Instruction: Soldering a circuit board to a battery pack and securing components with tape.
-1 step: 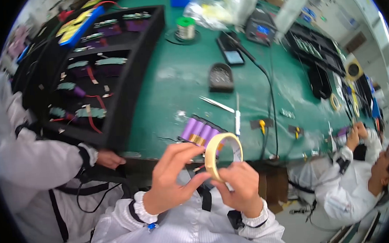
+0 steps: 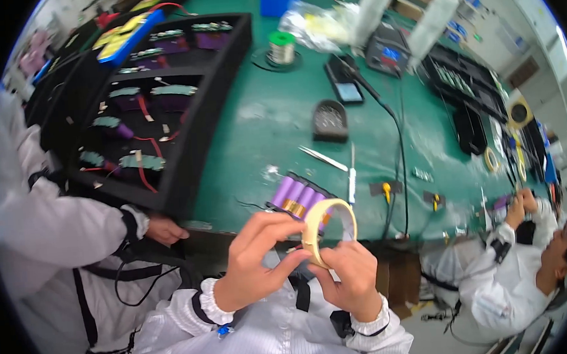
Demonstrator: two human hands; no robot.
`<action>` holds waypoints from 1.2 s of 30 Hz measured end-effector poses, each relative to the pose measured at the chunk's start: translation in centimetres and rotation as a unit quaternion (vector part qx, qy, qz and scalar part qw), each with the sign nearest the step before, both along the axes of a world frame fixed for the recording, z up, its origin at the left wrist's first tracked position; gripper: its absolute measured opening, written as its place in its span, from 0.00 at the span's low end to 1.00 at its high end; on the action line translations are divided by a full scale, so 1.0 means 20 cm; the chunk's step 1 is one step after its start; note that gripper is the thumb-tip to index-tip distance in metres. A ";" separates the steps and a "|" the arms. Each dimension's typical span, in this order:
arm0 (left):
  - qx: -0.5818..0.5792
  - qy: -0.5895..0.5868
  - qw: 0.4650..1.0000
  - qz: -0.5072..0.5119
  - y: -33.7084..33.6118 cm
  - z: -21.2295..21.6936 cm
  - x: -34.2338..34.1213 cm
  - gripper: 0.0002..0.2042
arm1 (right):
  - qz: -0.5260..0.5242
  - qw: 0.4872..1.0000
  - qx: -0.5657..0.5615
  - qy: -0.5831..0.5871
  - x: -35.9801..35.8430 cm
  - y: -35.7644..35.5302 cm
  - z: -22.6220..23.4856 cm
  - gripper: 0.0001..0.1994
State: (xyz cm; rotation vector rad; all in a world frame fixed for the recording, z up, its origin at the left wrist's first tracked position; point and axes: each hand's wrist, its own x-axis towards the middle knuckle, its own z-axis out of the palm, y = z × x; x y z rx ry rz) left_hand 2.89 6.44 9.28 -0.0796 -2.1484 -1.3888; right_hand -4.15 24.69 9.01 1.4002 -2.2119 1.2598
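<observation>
A roll of cream masking tape [image 2: 310,235] is upright in front of me, just off the bench's near edge. My right hand [image 2: 351,274] grips its lower rim, thumb and fingers closed round it. At the roll's left side is my left hand [image 2: 256,254], fingers stretched out and thumb apart, the tips at the tape's outer face. Whether they press on it is hard to tell. Just beyond the roll lies a purple battery pack [image 2: 296,196] of several cells, partly hidden by the tape. Tweezers [image 2: 323,158] and a white-handled screwdriver-like tool [image 2: 352,184] lie behind it.
A black divided tray [image 2: 211,126] of battery packs fills the left. Farther back are a dark scoop-shaped box [image 2: 330,122], a solder spool [image 2: 282,49] and a soldering station [image 2: 386,50]. A co-worker's hand [image 2: 167,231] is at left; another person [image 2: 501,280] works at right.
The view has shifted slightly, so the bench and its things sit a little lower and farther right. Both hands keep nearly the same pose at the masking tape.
</observation>
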 end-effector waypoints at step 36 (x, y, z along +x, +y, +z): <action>-0.083 -0.182 0.950 0.239 -0.22 -0.41 -0.04 0.07 | 0.059 0.997 0.032 0.048 -0.40 -0.47 -0.09 0.05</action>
